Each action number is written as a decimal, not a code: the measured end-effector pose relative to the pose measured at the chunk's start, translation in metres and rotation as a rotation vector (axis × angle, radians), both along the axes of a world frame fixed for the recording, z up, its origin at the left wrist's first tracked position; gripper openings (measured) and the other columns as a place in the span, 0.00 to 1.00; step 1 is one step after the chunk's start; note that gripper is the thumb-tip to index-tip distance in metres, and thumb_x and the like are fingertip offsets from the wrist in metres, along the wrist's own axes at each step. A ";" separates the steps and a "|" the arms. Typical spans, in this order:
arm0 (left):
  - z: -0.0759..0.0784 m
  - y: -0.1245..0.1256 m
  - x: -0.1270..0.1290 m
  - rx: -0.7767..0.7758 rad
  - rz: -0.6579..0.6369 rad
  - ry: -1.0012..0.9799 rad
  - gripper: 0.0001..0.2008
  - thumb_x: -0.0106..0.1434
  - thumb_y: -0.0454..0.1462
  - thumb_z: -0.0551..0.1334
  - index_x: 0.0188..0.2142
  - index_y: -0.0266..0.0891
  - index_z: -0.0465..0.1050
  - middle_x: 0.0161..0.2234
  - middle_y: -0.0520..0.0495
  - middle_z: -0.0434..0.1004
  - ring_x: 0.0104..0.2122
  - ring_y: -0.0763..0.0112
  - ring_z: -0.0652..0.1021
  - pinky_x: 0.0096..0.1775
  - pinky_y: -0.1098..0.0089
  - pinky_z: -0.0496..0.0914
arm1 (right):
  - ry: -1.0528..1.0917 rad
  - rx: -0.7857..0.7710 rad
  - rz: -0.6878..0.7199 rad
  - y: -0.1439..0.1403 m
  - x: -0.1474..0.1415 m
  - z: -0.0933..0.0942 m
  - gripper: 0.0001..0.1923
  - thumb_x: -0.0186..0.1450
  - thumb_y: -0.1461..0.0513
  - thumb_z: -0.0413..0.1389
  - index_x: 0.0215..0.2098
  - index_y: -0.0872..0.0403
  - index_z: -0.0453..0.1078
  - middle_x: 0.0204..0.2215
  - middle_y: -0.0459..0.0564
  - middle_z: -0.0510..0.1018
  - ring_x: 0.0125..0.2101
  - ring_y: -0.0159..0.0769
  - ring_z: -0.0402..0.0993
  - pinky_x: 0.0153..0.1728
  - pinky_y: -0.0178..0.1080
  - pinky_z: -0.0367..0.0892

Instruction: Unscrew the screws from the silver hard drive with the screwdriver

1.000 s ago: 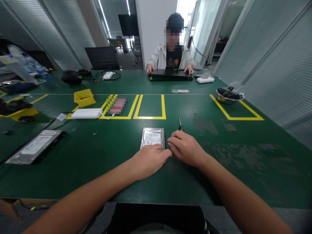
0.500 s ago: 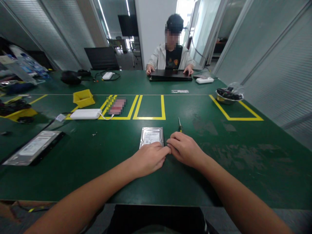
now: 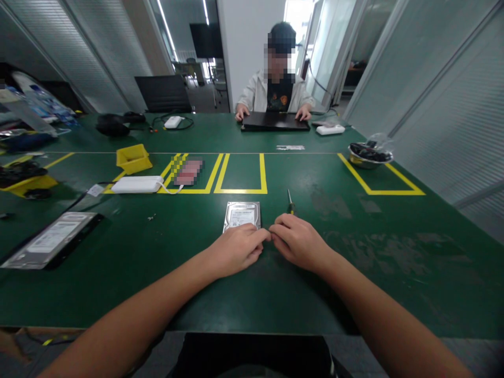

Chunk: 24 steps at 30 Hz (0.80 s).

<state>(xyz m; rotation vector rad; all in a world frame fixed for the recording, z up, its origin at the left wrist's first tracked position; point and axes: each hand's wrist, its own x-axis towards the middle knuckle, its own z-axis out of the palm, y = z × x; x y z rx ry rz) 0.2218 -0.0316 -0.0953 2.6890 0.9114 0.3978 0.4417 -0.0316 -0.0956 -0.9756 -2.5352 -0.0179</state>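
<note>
Left hand (image 3: 236, 249) lay on the near edge of the hard drive (image 3: 242, 215), fingers (image 3: 258, 237) curled loosely over its near right corner, touching it; whether they actually gripped it, couldn't tell. Right hand (image 3: 299, 240) sat just beside the drive's right side, fingers (image 3: 275, 234) bent inward, tips meeting the left fingertips at that corner. Couldn't tell if anything small was pinched between them.

Drive lay flat, label up, on the green worktop (image 3: 354, 262), just short of the yellow taped box (image 3: 242, 173). Screwdriver (image 3: 290, 200) lay just beyond the right hand, apart from the drive.

Further left: loose screw (image 3: 150, 216), a second drive in a black frame (image 3: 51, 239), white box (image 3: 137, 184), yellow bin (image 3: 134, 157). Far right: bowl of dark parts (image 3: 370, 153). Across the worktop another person (image 3: 277, 92) had both hands on a black laptop (image 3: 273, 122).
</note>
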 end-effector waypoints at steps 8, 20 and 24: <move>-0.001 0.000 -0.005 -0.067 0.006 -0.064 0.10 0.64 0.31 0.61 0.45 0.40 0.66 0.37 0.50 0.77 0.41 0.65 0.74 0.42 0.67 0.67 | 0.003 -0.002 0.001 0.001 -0.001 -0.002 0.12 0.70 0.64 0.48 0.38 0.58 0.73 0.35 0.53 0.71 0.36 0.38 0.67 0.39 0.39 0.63; 0.001 -0.002 -0.005 -0.051 0.008 -0.072 0.10 0.65 0.31 0.58 0.45 0.40 0.67 0.38 0.48 0.76 0.41 0.64 0.74 0.42 0.66 0.67 | -0.003 -0.016 0.002 0.001 0.000 -0.002 0.12 0.70 0.63 0.47 0.38 0.58 0.73 0.35 0.53 0.71 0.36 0.38 0.66 0.39 0.39 0.63; 0.000 -0.003 -0.003 -0.058 0.037 -0.092 0.12 0.63 0.30 0.58 0.47 0.40 0.65 0.36 0.49 0.75 0.40 0.64 0.73 0.42 0.66 0.67 | 0.000 -0.023 0.008 0.002 0.000 -0.003 0.12 0.70 0.64 0.48 0.38 0.58 0.73 0.35 0.54 0.71 0.36 0.38 0.66 0.39 0.40 0.63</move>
